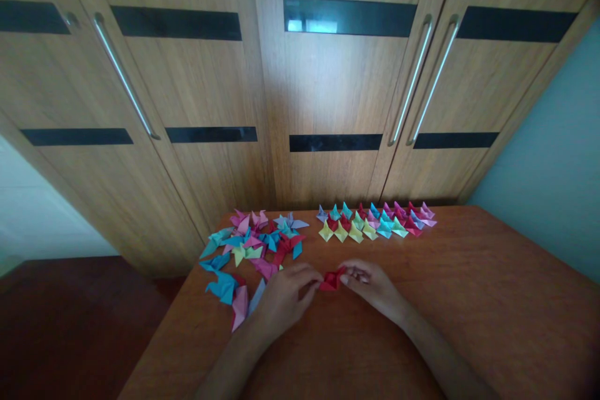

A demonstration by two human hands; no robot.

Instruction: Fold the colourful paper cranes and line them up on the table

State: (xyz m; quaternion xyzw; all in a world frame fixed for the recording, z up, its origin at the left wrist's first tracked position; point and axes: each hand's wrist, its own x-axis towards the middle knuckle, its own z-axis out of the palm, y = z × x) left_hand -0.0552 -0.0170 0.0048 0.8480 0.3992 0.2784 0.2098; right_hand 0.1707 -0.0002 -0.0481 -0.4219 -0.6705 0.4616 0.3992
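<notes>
Between my two hands, just above or on the table, is a small red folded-paper origami piece (330, 281). The fingertips of my left hand (293, 290) pinch its left end. My right hand (368, 284) grips its right end between thumb and finger. To the left lies a loose pile of origami pieces (262, 240) in blue, pink, red, yellow-green and lilac; my left hand hides part of its near edge. Farther back on the right, several similar origami pieces (370, 225) stand upright in rows, with yellow ones at the front left.
The brown wooden table (469, 300) spreads under both hands, its left edge slanting toward me. Behind it stands a wooden wardrobe (328, 87) with dark strips and long metal handles. A pale blue wall (553, 156) rises on the right.
</notes>
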